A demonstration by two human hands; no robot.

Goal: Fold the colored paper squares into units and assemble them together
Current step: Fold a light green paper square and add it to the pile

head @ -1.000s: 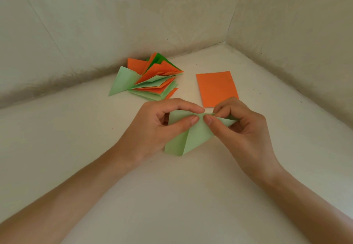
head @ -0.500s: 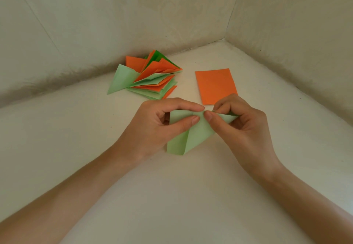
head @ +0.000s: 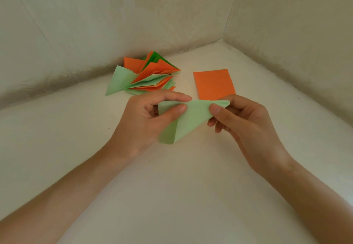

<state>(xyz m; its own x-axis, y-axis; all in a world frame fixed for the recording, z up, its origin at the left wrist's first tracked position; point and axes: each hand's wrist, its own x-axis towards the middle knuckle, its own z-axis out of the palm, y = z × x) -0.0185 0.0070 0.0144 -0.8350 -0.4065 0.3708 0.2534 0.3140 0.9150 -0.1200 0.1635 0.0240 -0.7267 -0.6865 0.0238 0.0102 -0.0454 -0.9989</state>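
A light green paper (head: 191, 121), folded over into a rough triangle, is held just above the pale surface at the centre. My left hand (head: 145, 123) pinches its upper left part between thumb and forefinger. My right hand (head: 246, 123) pinches its upper right corner the same way. The fold's lower tip points down and left, with a curled, uncreased edge. Behind the hands lies a flat orange paper square (head: 214, 85). A pile of folded units (head: 147, 75) in orange, light green and dark green sits at the back left.
The work surface (head: 181, 186) is a pale cream floor in a corner. Walls (head: 95, 23) rise close behind the pile and along the right side.
My right hand has slid rightward along the top edge of the green paper to its corner, so the two hands are further apart. The left hand has kept its hold.
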